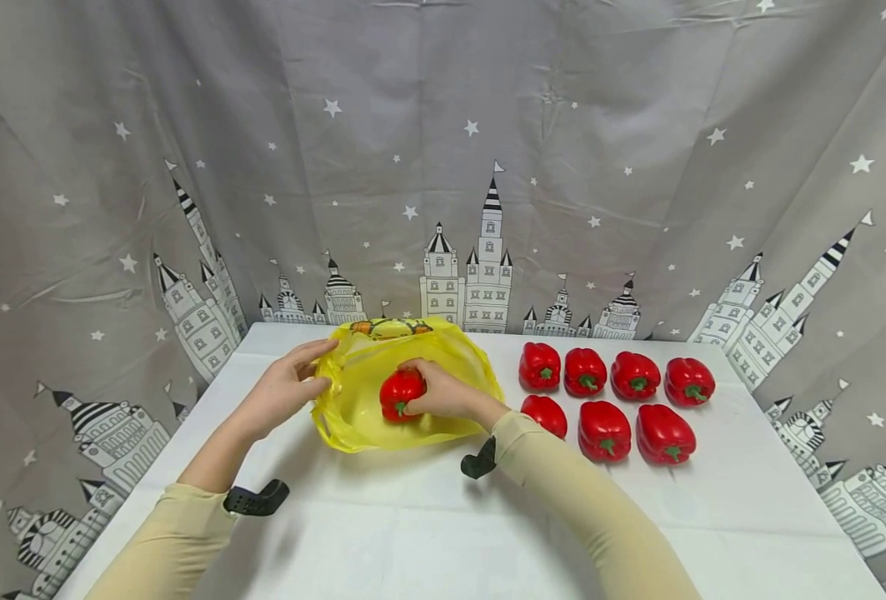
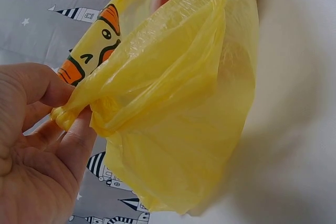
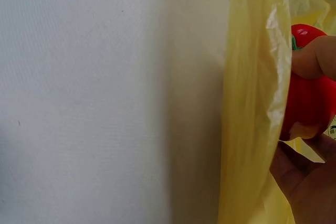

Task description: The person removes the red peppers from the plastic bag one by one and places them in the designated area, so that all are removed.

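A yellow plastic bag [image 1: 352, 417] with a printed cartoon face stands mouth-up on the white table. My left hand [image 1: 287, 390] pinches the bag's bunched side edge between thumb and fingers, as the left wrist view shows up close. Inside the bag's mouth, my right hand [image 1: 446, 392] grips a red bell pepper [image 1: 397, 396] with a green stem, thumb on one side and fingers on the other. In the right wrist view the near bag wall [image 3: 254, 103] covers part of that bell pepper [image 3: 310, 103].
Right of the bag, several red bell peppers [image 1: 603, 431] lie in two rows on the white table [image 1: 352, 525]. The right forearm passes close to the nearest one [image 1: 544, 415]. A grey curtain [image 1: 443, 108] with castles and stars hangs behind the table.
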A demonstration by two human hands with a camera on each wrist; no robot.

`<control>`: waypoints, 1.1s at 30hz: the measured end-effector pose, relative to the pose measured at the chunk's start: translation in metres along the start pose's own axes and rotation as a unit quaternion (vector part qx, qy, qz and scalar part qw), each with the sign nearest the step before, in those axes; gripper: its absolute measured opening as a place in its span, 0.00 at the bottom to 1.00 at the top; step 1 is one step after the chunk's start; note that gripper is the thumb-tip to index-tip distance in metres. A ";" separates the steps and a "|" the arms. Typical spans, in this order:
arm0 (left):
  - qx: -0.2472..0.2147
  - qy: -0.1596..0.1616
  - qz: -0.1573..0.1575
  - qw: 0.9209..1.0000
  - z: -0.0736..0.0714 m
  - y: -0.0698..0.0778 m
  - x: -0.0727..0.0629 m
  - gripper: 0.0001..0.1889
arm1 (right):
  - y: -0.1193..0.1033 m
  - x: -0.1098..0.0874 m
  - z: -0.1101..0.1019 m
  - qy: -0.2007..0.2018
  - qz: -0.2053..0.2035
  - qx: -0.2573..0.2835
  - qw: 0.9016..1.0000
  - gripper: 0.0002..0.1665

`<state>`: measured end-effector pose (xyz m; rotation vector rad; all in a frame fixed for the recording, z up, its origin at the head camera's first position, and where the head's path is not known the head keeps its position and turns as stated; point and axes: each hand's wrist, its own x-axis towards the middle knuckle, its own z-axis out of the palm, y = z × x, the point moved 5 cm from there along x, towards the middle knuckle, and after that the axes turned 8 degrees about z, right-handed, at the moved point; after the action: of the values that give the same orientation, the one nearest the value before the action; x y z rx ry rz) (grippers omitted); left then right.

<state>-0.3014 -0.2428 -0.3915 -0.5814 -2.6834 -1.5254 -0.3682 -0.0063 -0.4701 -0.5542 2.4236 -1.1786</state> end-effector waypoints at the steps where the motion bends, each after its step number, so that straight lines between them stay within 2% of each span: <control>1: 0.000 -0.001 0.000 1.000 0.000 0.000 0.000 0.35 | -0.001 -0.001 -0.001 0.002 -0.001 0.001 1.000 0.43; 6: 0.000 -0.002 -0.004 1.000 0.000 -0.003 0.001 0.35 | -0.007 -0.007 -0.005 0.007 -0.001 0.005 1.000 0.42; 16: 0.001 -0.005 -0.009 1.000 0.000 -0.004 0.003 0.35 | -0.017 -0.024 -0.017 -0.019 0.007 0.020 1.000 0.43; 26: 0.002 -0.007 -0.009 1.000 0.001 -0.006 0.006 0.34 | -0.027 -0.048 -0.039 -0.035 0.002 0.028 0.999 0.41; 33: 0.006 -0.006 -0.011 1.000 0.001 -0.006 0.007 0.34 | -0.023 -0.066 -0.058 -0.039 0.010 0.063 0.997 0.40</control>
<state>-0.3097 -0.2422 -0.3963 -0.5649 -2.7134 -1.5151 -0.3373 0.0516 -0.4072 -0.5255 2.2654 -1.2664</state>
